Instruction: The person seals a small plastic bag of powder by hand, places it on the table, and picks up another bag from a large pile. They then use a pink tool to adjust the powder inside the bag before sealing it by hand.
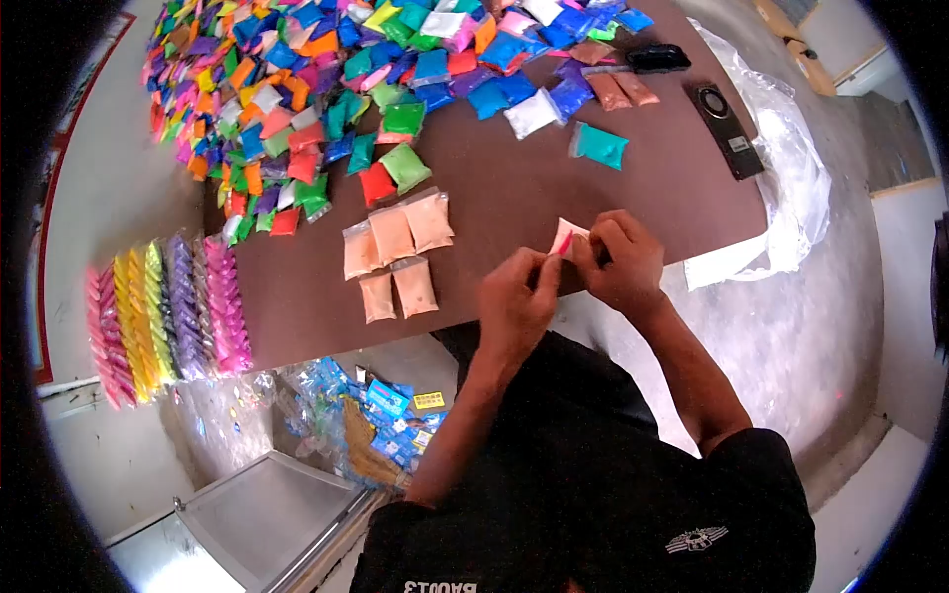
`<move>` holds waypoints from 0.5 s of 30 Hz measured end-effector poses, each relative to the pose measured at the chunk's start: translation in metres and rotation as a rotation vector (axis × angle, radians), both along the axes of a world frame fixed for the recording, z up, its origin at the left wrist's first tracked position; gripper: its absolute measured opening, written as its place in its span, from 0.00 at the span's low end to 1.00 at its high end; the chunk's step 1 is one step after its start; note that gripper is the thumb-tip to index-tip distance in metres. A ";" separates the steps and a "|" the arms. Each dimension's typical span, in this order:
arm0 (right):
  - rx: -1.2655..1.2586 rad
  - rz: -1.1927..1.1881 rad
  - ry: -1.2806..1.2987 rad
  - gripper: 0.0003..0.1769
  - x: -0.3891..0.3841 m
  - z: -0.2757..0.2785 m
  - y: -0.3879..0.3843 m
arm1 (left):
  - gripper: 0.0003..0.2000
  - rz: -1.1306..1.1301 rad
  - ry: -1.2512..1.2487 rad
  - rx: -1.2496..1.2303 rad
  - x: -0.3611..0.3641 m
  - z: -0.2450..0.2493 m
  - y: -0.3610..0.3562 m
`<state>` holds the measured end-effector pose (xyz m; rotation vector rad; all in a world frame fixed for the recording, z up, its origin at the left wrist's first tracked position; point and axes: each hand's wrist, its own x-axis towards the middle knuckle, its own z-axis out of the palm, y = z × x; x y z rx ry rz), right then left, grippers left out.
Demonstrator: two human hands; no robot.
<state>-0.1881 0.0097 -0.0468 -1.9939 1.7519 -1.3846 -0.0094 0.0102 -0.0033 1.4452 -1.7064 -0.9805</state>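
Observation:
In front of my body, at the table's near edge, both hands meet at a small pale peach packet. A narrow bright pink piece shows against it, right at my fingertips. My left hand is closed, thumb and forefinger pinching the packet's lower left side. My right hand is closed on its right side, with the fingers curled in. To the left lie several peach packets in clear bags, grouped in two rows on the brown table. A teal packet lies beyond my hands.
A large heap of colourful packets covers the table's far left. Bundled packet strips hang at the left edge. A black device and a black case lie at right, beside white plastic sheeting. Blue wrappers are below the table.

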 end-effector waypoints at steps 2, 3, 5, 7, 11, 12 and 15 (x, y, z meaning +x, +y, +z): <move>-0.036 -0.018 0.033 0.13 0.000 -0.002 -0.001 | 0.10 -0.008 -0.060 -0.030 0.002 -0.010 -0.002; -0.040 -0.013 0.029 0.13 0.001 -0.001 -0.001 | 0.10 -0.027 -0.113 -0.056 0.002 -0.010 -0.004; 0.007 -0.017 0.009 0.14 0.002 0.001 0.000 | 0.10 -0.023 -0.142 -0.072 0.004 -0.009 -0.007; -0.018 -0.009 0.020 0.14 0.001 0.000 -0.002 | 0.10 -0.015 -0.215 -0.124 0.005 -0.013 -0.011; -0.011 0.005 0.011 0.15 0.000 0.002 -0.002 | 0.09 0.063 -0.207 -0.076 0.008 -0.022 -0.017; -0.023 0.008 0.016 0.15 -0.001 0.003 -0.002 | 0.10 0.074 -0.208 -0.096 0.008 -0.023 -0.018; -0.024 0.024 0.031 0.14 -0.002 0.002 -0.002 | 0.10 0.086 -0.184 -0.106 0.010 -0.022 -0.016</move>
